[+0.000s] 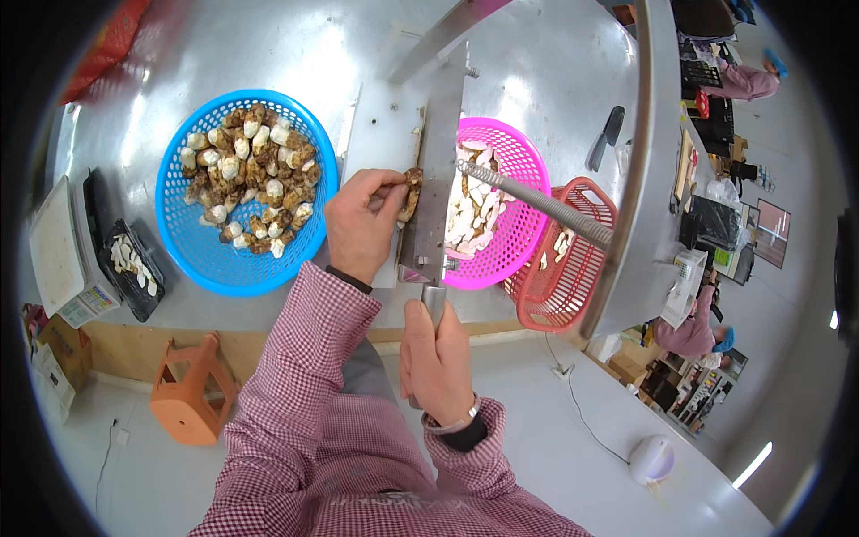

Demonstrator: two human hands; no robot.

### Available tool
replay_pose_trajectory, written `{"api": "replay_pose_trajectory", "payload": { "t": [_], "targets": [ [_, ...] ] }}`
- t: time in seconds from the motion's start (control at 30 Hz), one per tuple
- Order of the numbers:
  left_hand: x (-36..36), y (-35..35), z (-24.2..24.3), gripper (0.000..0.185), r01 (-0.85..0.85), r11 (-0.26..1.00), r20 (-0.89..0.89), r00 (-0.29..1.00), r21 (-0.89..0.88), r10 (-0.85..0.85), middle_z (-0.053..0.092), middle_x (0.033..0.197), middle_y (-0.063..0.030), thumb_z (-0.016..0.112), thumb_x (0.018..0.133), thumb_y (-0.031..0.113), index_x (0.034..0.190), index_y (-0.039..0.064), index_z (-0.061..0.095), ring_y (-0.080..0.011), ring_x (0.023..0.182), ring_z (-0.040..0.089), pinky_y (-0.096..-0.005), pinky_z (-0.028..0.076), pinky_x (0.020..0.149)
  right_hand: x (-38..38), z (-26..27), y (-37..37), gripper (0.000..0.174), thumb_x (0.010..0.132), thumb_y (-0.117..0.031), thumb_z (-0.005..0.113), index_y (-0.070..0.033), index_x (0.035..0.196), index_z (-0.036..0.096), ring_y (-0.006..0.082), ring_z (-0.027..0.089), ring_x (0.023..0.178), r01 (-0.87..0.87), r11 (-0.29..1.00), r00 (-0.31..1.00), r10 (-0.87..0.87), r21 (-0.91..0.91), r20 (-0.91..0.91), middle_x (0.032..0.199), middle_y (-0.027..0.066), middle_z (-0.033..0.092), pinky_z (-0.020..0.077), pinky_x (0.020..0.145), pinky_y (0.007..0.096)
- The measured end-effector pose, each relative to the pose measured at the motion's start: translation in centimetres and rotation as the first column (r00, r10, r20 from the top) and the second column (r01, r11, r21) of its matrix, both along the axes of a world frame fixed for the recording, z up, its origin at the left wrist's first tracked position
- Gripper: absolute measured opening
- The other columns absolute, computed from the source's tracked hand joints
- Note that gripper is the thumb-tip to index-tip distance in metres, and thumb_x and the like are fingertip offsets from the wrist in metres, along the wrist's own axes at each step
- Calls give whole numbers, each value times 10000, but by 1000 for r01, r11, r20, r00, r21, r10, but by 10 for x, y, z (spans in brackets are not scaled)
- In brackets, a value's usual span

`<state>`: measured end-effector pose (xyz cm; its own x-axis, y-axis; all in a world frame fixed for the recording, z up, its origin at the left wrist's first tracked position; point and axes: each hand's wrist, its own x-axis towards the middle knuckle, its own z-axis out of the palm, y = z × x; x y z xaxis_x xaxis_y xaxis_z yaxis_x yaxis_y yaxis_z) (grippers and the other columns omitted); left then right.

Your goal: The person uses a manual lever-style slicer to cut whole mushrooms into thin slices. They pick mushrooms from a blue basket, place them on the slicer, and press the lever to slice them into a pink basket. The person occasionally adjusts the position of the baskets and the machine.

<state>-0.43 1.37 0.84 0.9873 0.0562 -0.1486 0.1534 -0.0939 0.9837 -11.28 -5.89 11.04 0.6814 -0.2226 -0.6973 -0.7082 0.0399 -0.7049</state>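
My left hand [366, 221] pinches a brown mushroom [411, 194] against the near face of a wide steel blade [439, 154]. The blade belongs to a lever slicer with a white board [382, 134] beside it. Below the blade, my right hand [437, 359] is wrapped around the slicer's metal handle [433, 303]. To the left stands a blue plastic colander [251, 285] with whole brown and white mushrooms [255, 168] in it. Right of the blade, a pink colander [517, 265] holds pale slices [473, 208]; the blade hides its left part.
A coil spring [537, 194] slants from the slicer towards the table's raised right rim [621, 201]. A red basket [564, 295] and a black-handled knife [605, 137] lie right. Left is a black tray [134, 268] with slices; an orange stool [194, 396] stands below. Co-workers [691, 325] are far off.
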Motion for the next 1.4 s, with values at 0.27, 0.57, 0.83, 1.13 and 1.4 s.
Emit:
{"api": "replay_pose_trajectory", "payload": {
  "t": [0.27,0.57,0.83,1.13,1.4],
  "targets": [
    [1,-2,-5,109,24,998,89,996,64,-30,680,879,-99,674,828,-27,936,-29,681,-161,736,670,-251,543,667,-1,-59,-3,199,1030,-236,441,-67,926,425,63,357,347,-64,987,995,75,-149,70,511,-29,399,296,315,239],
    [-2,-4,-17,115,12,1000,95,995,-5,-11,677,888,-97,679,821,-31,935,-27,688,-161,746,673,-247,546,667,4,-37,-1,197,1026,-227,458,-75,904,423,59,357,352,25,1000,999,-25,11,35,514,-28,396,290,317,241],
    [-4,-2,-16,112,8,998,139,990,56,-16,676,880,-96,683,807,-36,919,-20,687,-170,736,672,-245,546,669,13,-9,0,202,1029,-220,452,-68,902,412,64,354,352,42,996,999,-41,77,-13,525,-24,398,301,315,245],
    [0,-2,-9,85,40,998,106,993,52,-45,671,877,-96,679,815,-20,900,-19,684,-183,743,673,-255,547,669,2,-61,0,191,1029,-210,442,-56,919,410,65,355,342,9,1000,997,-9,-1,82,507,-21,390,300,309,243],
    [-2,0,-20,72,47,998,146,988,40,-53,666,870,-99,672,818,-21,890,-23,671,-197,746,667,-265,550,670,7,-36,1,181,1029,-210,441,-36,981,433,66,367,343,-11,1000,998,12,-5,59,503,-17,403,306,312,243]
  ]
}}
